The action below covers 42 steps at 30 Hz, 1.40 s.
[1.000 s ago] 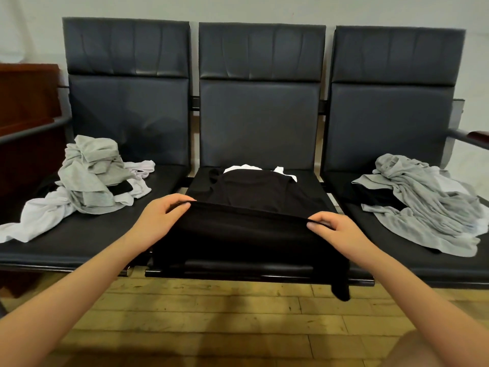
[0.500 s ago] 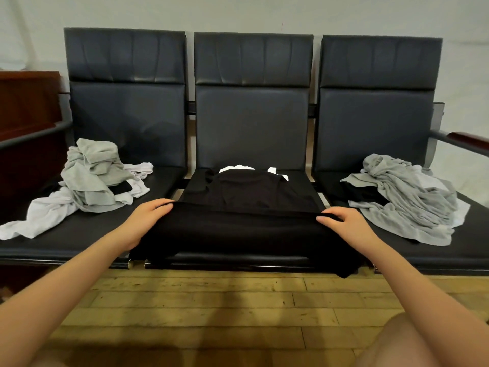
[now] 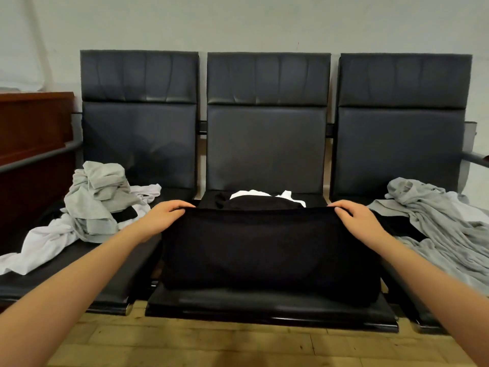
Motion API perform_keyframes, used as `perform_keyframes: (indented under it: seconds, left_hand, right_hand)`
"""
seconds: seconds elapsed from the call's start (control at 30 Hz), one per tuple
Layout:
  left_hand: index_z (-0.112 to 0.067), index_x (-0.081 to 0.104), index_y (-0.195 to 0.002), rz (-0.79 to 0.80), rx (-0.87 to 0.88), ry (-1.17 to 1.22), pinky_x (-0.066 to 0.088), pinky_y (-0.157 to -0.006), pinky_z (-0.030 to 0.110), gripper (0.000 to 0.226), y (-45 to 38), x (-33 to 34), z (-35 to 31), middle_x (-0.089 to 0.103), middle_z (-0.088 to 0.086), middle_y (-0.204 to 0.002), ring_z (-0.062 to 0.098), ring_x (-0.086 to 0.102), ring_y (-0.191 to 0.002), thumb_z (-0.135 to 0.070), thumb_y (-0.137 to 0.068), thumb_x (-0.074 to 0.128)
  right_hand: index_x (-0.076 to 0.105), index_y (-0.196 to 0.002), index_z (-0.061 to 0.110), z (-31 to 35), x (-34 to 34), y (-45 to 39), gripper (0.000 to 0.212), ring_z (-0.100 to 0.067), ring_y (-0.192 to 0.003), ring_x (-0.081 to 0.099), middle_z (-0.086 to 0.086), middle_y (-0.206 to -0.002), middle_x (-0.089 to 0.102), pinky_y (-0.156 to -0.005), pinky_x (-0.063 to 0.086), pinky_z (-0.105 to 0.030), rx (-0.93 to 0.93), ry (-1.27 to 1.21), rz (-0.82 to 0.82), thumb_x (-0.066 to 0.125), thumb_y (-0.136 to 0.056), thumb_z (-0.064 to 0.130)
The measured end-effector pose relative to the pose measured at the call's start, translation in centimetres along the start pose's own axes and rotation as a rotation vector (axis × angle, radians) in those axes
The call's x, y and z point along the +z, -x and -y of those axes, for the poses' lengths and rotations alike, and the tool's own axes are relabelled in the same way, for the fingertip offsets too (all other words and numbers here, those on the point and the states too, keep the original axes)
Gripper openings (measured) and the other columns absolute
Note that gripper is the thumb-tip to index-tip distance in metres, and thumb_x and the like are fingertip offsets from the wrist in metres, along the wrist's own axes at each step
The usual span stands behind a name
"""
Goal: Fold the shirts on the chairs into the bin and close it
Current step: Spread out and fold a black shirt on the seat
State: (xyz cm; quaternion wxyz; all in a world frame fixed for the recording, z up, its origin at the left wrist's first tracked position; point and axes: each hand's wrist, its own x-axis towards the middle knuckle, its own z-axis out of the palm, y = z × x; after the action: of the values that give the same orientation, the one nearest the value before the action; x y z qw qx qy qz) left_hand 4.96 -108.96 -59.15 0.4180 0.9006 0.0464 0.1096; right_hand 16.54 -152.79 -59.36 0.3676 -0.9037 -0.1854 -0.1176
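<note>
folding the black shirt (image 3: pixel 264 250) on the middle seat (image 3: pixel 264 304), bottom half being carried up toward the collar. left hand (image 3: pixel 158 218) pinching the left end of the fold edge, fingers (image 3: pixel 176 206) curled over the top of the cloth. right hand (image 3: pixel 360 221) pinching the right end, fingers (image 3: pixel 341 207) hooked over the same edge. holding the edge taut and level between both hands, which looks like the key to a clean fold. judging the next bit: laying that edge down just short of the collar, both ends landing together, then smoothing flat before halving again. watching the risk here, the lower right corner of the cloth sagging toward the seat front, likely to bunch if not tucked in. something white (image 3: pixel 264 194) peeking out behind the shirt at the back of the seat, hard to tell whether label or another shirt. grey and white pile (image 3: pixel 98 202) waiting on the left seat (image 3: pixel 60 284), grey pile (image 3: pixel 434 221) waiting on the right seat. no bin in view anywhere, so nothing to say of its contents or lid. judging the task as early, plenty of folding left.
</note>
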Motion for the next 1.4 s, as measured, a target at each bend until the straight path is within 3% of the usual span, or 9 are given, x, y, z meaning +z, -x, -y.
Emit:
perform_keyframes:
  seconds: [0.23,0.3,0.43,0.53,0.73,0.93,1.07,1.23,1.4]
  left_hand:
    - [-0.017,0.068,-0.111,-0.128,0.077,-0.279,0.04,-0.084,0.024,0.03,-10.5,1.1,0.6,0.067,-0.001,-0.108,0.014,0.058,-0.101,-0.007,-0.098,0.043]
    - [-0.019,0.068,-0.112,-0.169,0.055,-0.328,0.043,-0.086,0.027,0.029,-12.6,1.5,1.8,0.067,0.0,-0.111,0.016,0.059,-0.101,-0.01,-0.099,0.043]
    - [-0.024,0.063,-0.121,-0.176,-0.037,-0.465,0.045,-0.094,0.036,0.03,-14.2,3.8,4.4,0.057,0.003,-0.117,0.022,0.057,-0.108,-0.016,-0.098,0.045]
    - [-0.024,0.055,-0.131,-0.13,-0.112,-0.44,0.044,-0.099,0.04,0.035,-12.7,5.7,5.6,0.051,0.008,-0.124,0.025,0.052,-0.114,-0.019,-0.097,0.05]
    - [-0.019,0.044,-0.14,-0.24,-0.251,-0.191,0.04,-0.103,0.045,0.048,-6.6,7.7,5.9,0.053,0.021,-0.126,0.038,0.05,-0.119,-0.028,-0.093,0.054]
    - [-0.023,0.025,-0.15,-0.092,-0.297,-0.645,0.046,-0.09,0.042,0.062,0.5,9.4,3.5,0.045,0.015,-0.135,0.033,0.048,-0.122,-0.045,-0.097,0.047]
    - [-0.023,0.047,-0.138,-0.087,-0.184,-0.616,0.049,-0.084,0.036,0.039,2.5,9.4,3.2,0.06,0.008,-0.124,0.026,0.059,-0.111,-0.031,-0.1,0.042]
    - [-0.016,0.056,-0.13,-0.206,-0.128,-0.436,0.046,-0.086,0.037,0.033,4.9,7.6,3.0,0.065,0.01,-0.121,0.029,0.059,-0.111,-0.02,-0.101,0.042]
    - [-0.021,0.05,-0.135,-0.111,-0.118,-0.544,0.049,-0.083,0.037,0.036,7.8,6.8,3.5,0.064,0.007,-0.118,0.025,0.061,-0.104,-0.022,-0.101,0.041]
  right_hand:
    - [0.066,-0.11,0.024,-2.4,3.1,-9.5,0.024,-0.014,-0.101,0.059,0.006,-0.105,0.064,-0.081,0.044,-0.029,0.081,0.1,-0.007,0.044,-0.101,0.023]
    - [0.065,-0.111,0.024,-3.8,4.4,-10.8,0.023,-0.017,-0.105,0.059,0.004,-0.108,0.062,-0.086,0.046,-0.032,0.123,0.122,-0.024,0.045,-0.101,0.022]
    - [0.051,-0.134,0.025,-6.0,7.1,-10.8,0.036,-0.023,-0.119,0.05,-0.003,-0.124,0.05,-0.1,0.039,-0.043,0.223,0.336,0.015,0.048,-0.099,0.028]
    - [0.046,-0.139,0.024,-7.0,7.5,-8.8,0.043,-0.026,-0.127,0.045,-0.008,-0.137,0.044,-0.103,0.038,-0.044,0.298,0.321,0.026,0.051,-0.097,0.029]
    - [0.058,-0.13,0.018,-8.1,5.7,-2.3,0.038,-0.032,-0.119,0.05,-0.013,-0.126,0.056,-0.094,0.044,-0.041,0.356,0.206,-0.128,0.053,-0.093,0.028]
    - [0.046,-0.137,0.016,-5.1,6.0,3.6,0.061,-0.03,-0.115,0.055,-0.01,-0.13,0.052,-0.083,0.047,-0.038,0.385,0.483,0.019,0.049,-0.092,0.057]
    - [0.047,-0.136,0.02,-4.2,6.5,6.0,0.042,-0.022,-0.095,0.064,-0.003,-0.11,0.066,-0.062,0.044,-0.03,0.226,0.609,0.046,0.046,-0.099,0.041]
    - [0.059,-0.125,0.017,-5.1,3.0,7.7,0.03,-0.032,-0.099,0.063,-0.011,-0.105,0.069,-0.072,0.044,-0.035,0.299,0.248,-0.168,0.052,-0.096,0.024]
    - [0.056,-0.128,0.019,-6.4,0.7,9.3,0.032,-0.027,-0.094,0.062,-0.007,-0.106,0.067,-0.07,0.047,-0.035,0.388,0.253,-0.065,0.052,-0.097,0.026]
